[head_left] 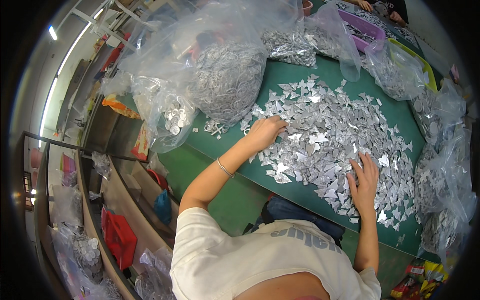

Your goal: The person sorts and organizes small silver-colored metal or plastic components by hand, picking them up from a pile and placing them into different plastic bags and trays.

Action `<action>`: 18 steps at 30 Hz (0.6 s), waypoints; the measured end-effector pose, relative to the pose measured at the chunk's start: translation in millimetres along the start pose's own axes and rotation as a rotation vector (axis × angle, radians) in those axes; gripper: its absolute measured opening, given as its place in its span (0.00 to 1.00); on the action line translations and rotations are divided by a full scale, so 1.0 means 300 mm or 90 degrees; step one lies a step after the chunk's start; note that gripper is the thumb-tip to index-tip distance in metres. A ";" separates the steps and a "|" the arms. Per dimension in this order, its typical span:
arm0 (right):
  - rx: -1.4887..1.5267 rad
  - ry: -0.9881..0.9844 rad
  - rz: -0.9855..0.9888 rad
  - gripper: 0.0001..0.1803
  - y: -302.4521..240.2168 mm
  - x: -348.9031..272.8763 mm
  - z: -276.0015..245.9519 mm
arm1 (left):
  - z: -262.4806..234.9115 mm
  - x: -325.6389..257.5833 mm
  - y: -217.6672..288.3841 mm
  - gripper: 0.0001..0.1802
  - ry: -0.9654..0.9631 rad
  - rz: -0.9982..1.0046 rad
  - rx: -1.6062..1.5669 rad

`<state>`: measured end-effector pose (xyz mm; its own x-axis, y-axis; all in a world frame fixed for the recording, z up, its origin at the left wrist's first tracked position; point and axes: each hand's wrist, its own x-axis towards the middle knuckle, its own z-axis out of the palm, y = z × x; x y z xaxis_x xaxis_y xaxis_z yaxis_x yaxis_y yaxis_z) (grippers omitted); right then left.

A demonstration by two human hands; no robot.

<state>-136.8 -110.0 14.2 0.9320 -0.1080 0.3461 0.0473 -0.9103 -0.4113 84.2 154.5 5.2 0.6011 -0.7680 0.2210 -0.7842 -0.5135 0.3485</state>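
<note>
A wide heap of small flat silver metal pieces [330,135] lies spread over a green table [280,80]. My left hand [264,132], with a thin bracelet on its wrist, rests on the heap's left edge. Its fingers are bent down into the pieces, and nothing is lifted. My right hand [364,181] lies flat on the near right part of the heap with its fingers spread. Both forearms reach up from my white T-shirt at the lower edge.
Clear plastic bags of silver rings [227,80] and discs [175,120] stand at the table's back left, with more bags [445,165] along the right edge. A purple tray [367,27] and a yellow-green tray [417,57] sit at the back right, near another person's hands [365,5]. Shelves with bags [85,250] stand at the left.
</note>
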 end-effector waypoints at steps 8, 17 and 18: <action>0.004 0.000 0.005 0.18 0.004 -0.003 0.000 | -0.037 -0.005 -0.068 0.15 0.024 -0.347 -1.159; 0.009 0.004 0.008 0.18 -0.001 0.000 -0.003 | 0.007 0.041 -0.040 0.10 0.156 -0.198 -0.024; 0.006 0.005 0.008 0.18 -0.001 -0.002 -0.003 | 0.007 0.046 -0.029 0.10 0.116 -0.195 0.023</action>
<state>-137.7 -109.9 14.7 0.9294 -0.1228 0.3479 0.0391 -0.9049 -0.4238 98.9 147.4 3.2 0.8240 -0.4973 0.2716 -0.5666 -0.7249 0.3917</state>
